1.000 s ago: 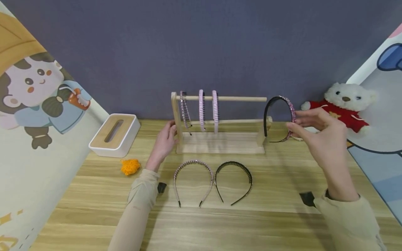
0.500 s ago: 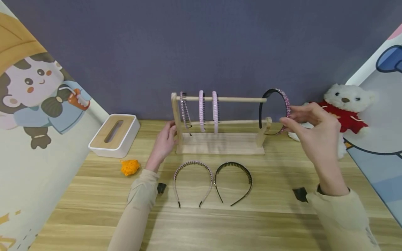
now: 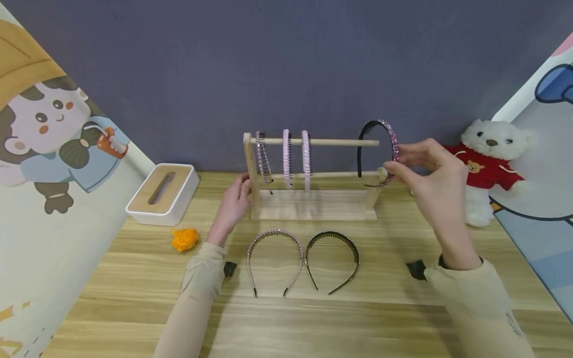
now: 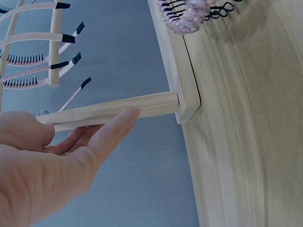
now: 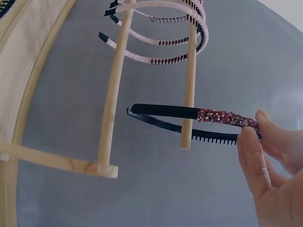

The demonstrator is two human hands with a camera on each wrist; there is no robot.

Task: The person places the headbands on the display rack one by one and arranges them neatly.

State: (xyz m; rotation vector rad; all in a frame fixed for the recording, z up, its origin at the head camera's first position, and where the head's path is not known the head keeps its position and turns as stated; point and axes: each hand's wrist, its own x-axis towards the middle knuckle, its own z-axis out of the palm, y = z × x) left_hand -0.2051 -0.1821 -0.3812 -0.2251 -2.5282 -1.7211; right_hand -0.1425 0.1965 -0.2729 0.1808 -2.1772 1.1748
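At the far left of your table, next to a wall panel with a cartoon figure, sits a white box with a slotted wooden top, and just on its near side lies a crumpled orange bundle. To the right of these, your left hand holds the left post of the wooden rack, its thumb on one side and fingers on the other. A beaded headband hangs on the rack's upper rod nearest that post, and two pale pink headbands, one and then another, hang beside it to the right. On the near side of the rack, a pink beaded headband lies on your table at the left, with a black toothed headband just beside it at the right, both with their ends pointing near. At the rack's right end, you have a black headband with pink glitter upright, its loop around the free end of the upper rod; you cannot tell whether it touches the wood. Your right hand pinches its glittered right side, thumb and fingertips clamped on it. Farther right, a white plush bear in a red top sits partly behind your hand.
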